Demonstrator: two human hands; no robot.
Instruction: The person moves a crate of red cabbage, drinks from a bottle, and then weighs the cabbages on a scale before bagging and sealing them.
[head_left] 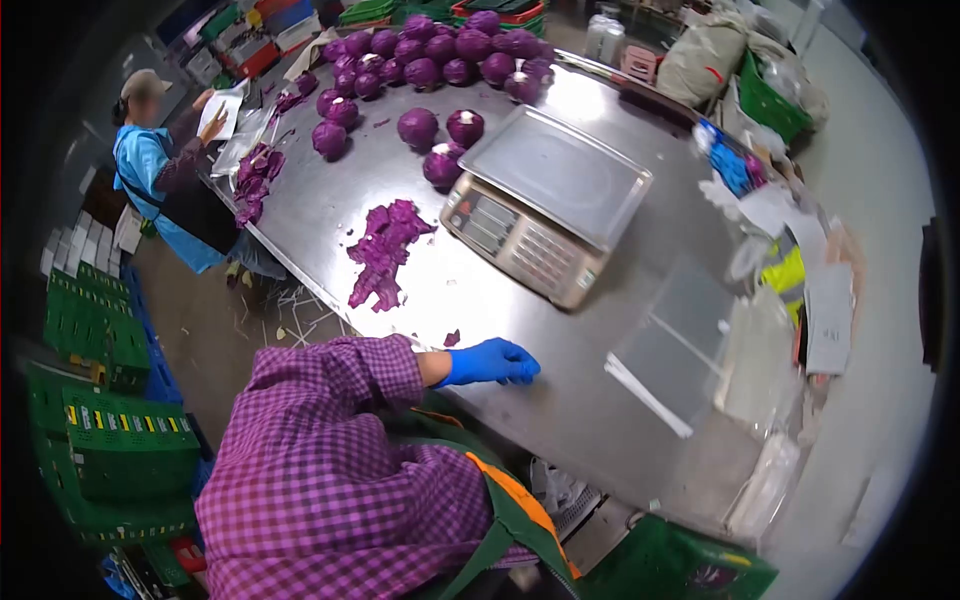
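Note:
My left hand [492,362], in a blue glove, is just over the near edge of the steel table [560,425]. Its fingers are curled together, and nothing shows in them. A small purple leaf scrap [452,338] lies close to its wrist. Beyond the hand stands a scale [530,245] with a bare metal pan. Torn purple leaves [385,250] are heaped to the scale's left. Flat clear plastic bags [670,345] lie to the right of the hand. My right hand is out of view.
Several red cabbages [418,127] are piled at the table's far side. A person in a blue apron [150,165] stands at the far left, holding a white sheet. Green crates [130,430] are stacked at lower left. Plastic and papers [830,320] line the right edge.

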